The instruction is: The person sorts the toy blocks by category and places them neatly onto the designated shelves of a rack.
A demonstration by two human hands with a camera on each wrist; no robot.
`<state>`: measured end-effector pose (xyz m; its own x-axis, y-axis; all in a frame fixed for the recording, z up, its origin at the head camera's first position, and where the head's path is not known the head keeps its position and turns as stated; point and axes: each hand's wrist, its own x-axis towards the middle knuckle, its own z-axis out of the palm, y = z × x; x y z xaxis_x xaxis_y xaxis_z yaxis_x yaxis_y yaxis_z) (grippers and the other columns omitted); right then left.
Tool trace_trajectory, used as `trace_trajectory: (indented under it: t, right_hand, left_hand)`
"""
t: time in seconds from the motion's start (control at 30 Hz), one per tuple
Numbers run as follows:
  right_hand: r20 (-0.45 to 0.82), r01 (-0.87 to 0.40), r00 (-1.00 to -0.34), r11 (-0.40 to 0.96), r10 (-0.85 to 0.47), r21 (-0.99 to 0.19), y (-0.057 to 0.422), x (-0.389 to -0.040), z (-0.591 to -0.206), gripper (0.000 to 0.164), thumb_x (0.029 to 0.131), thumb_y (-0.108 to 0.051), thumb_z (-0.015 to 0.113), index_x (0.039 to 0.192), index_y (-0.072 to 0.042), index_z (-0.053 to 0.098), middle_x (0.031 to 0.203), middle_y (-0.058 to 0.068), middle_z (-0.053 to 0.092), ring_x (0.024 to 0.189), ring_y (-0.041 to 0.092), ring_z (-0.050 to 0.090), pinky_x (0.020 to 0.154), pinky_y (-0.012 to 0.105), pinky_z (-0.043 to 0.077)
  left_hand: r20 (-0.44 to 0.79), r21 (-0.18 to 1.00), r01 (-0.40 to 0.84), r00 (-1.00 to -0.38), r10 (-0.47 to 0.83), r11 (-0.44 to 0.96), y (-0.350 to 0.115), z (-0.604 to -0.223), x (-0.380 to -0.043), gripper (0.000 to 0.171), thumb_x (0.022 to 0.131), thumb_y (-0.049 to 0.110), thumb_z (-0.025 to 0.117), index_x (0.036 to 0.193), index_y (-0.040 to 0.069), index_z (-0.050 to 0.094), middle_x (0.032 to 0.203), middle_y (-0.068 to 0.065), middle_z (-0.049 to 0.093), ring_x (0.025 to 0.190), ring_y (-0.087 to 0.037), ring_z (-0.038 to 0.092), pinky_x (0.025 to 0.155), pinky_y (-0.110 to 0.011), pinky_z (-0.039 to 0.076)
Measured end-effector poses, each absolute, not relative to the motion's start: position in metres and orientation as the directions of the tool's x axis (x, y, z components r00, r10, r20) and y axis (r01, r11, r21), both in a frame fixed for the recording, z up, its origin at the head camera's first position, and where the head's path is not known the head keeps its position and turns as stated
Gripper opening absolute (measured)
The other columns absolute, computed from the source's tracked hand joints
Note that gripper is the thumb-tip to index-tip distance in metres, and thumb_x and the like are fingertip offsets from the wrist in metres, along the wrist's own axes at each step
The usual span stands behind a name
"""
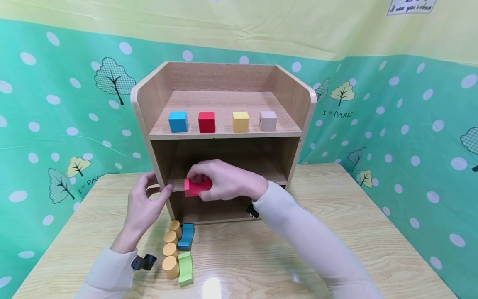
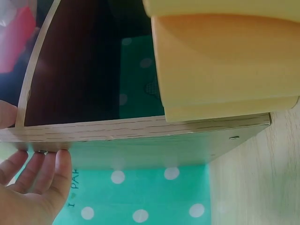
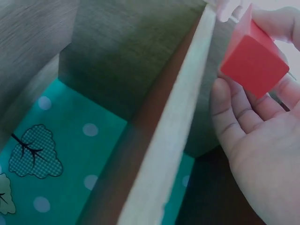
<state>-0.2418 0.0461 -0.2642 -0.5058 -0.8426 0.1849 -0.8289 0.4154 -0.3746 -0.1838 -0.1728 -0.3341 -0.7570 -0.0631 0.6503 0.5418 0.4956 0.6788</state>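
Note:
My right hand [image 1: 229,180] grips a red block [image 1: 189,188] with a curved-in side, in front of the middle shelf board [image 1: 261,172] near its left end. In the right wrist view, fingers and thumb lie around the red block [image 3: 255,61], one flat face showing. My left hand [image 1: 143,205] holds the left side panel [image 1: 158,166] of the wooden shelf unit, thumb at the front edge and fingers on the outside. The left wrist view shows those fingertips [image 2: 62,161] against the panel.
Blue [image 1: 178,122], red [image 1: 206,122], yellow [image 1: 240,122] and pale grey [image 1: 267,121] cubes line the top shelf's front. Several orange cylinders [image 1: 170,250] stand in a row on the table, beside a blue curved block [image 1: 186,236] and a green one [image 1: 185,269].

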Motion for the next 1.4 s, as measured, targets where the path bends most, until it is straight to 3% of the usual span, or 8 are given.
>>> trace_trajectory:
  t: [0.37, 0.83, 1.13, 1.4]
  right_hand:
    - [0.202, -0.779, -0.553, 0.416, -0.808, -0.469, 0.036, -0.259, -0.272, 0.046, 0.078, -0.015, 0.075, 0.121, -0.013, 0.058, 0.104, -0.004, 0.056, 0.092, 0.009, 0.052, 0.075, 0.016, 0.048]
    - [0.207, -0.76, -0.581, 0.433, -0.787, -0.485, 0.021, -0.274, -0.277, 0.035, 0.083, -0.016, 0.07, 0.117, -0.017, 0.062, 0.099, -0.006, 0.057, 0.091, 0.009, 0.051, 0.078, 0.017, 0.045]
    - [0.184, -0.743, -0.604, 0.464, -0.776, -0.483, 0.015, -0.277, -0.279, 0.037, 0.083, -0.017, 0.07, 0.12, -0.016, 0.062, 0.103, -0.006, 0.056, 0.095, 0.009, 0.05, 0.08, 0.016, 0.044]
    - [0.168, -0.734, -0.612, 0.476, -0.773, -0.484, 0.013, -0.279, -0.28, 0.039, 0.084, -0.017, 0.07, 0.121, -0.015, 0.061, 0.105, -0.005, 0.056, 0.097, 0.009, 0.049, 0.081, 0.016, 0.044]
  left_hand:
    - [0.658, 0.672, 0.55, -0.751, -0.058, 0.496, -0.174, -0.335, -0.185, 0.041, 0.082, -0.005, 0.068, 0.12, -0.008, 0.053, 0.107, -0.018, 0.059, 0.092, -0.016, 0.055, 0.078, -0.014, 0.047]
    - [0.651, 0.67, 0.549, -0.758, -0.039, 0.499, -0.175, -0.334, -0.185, 0.046, 0.08, -0.006, 0.07, 0.123, -0.009, 0.051, 0.113, -0.02, 0.058, 0.094, -0.012, 0.054, 0.078, -0.013, 0.047]
    - [0.649, 0.673, 0.549, -0.76, -0.038, 0.495, -0.174, -0.334, -0.184, 0.047, 0.08, -0.006, 0.07, 0.123, -0.008, 0.051, 0.113, -0.02, 0.058, 0.095, -0.02, 0.054, 0.078, -0.012, 0.046]
    - [0.655, 0.671, 0.557, -0.754, -0.04, 0.489, -0.175, -0.335, -0.185, 0.046, 0.08, -0.006, 0.07, 0.123, -0.008, 0.052, 0.112, -0.021, 0.059, 0.095, -0.019, 0.054, 0.078, -0.012, 0.046]
